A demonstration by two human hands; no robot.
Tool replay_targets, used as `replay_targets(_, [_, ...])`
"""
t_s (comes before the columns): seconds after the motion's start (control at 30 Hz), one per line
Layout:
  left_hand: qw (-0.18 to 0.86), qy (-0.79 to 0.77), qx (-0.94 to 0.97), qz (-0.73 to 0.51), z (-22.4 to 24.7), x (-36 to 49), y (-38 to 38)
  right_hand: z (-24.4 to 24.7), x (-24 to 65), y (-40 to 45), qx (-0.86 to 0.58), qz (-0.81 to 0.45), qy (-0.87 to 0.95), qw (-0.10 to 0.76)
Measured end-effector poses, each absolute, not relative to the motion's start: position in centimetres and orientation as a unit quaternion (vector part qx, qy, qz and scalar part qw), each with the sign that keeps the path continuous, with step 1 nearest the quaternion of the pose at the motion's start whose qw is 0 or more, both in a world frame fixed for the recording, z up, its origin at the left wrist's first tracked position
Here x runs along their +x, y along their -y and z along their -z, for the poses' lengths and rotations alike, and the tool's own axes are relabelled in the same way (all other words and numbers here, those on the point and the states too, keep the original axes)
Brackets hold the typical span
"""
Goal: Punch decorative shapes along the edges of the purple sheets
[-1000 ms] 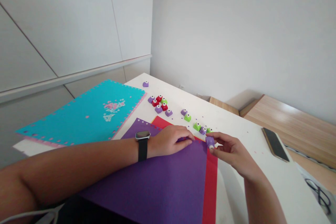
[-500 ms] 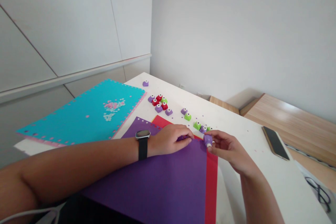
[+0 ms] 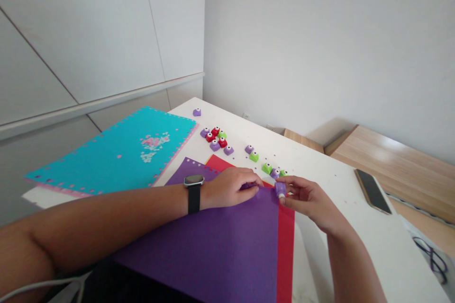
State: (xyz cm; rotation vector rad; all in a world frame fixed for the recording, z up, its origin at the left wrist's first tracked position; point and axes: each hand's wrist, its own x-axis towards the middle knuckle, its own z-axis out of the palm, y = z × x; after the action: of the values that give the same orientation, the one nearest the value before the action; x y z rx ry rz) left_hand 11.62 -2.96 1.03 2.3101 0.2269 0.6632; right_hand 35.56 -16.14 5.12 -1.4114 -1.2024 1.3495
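My right hand [image 3: 308, 199] pinches a small purple craft punch [image 3: 280, 188] between thumb and fingers, its white part towards me. The punch sits at the far right corner of a purple sheet of paper [image 3: 220, 246]; whether the paper is inside its slot I cannot see. Across the sheet lies my left hand [image 3: 236, 187], a watch [image 3: 194, 181] on its wrist. Its thumb and curled fingers close on the sheet's far edge, near the punch. Punched holes run along the far edge towards the left. Under the purple sheet, a red sheet [image 3: 286, 246] sticks out.
Several purple, red and green punches [image 3: 214, 145] stand on the white table [image 3: 341, 218], amid tiny paper bits. A blue sheet [image 3: 106, 151] with punched edges carries a heap of confetti [image 3: 152, 144]. A phone [image 3: 372, 191] and glasses [image 3: 432, 258] lie at the right.
Very little differs. The punch and my right hand have shifted slightly left along with the whole view; both hands keep their grip.
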Motion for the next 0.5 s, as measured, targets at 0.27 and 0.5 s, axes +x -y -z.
replay_targets(0.27, [0.403, -0.077, 0.884, -0.223, -1.3, 12.3, 2.5, -4.6, 35.6, 16.0, -0.554, -0.546, 0.478, 0.407])
replay_targets(0.5, [0.422, -0.089, 0.88, -0.2, -1.3, 13.4, 2.2, -4.7, 35.1, 15.6, -0.548, -0.532, 0.495, 0.413])
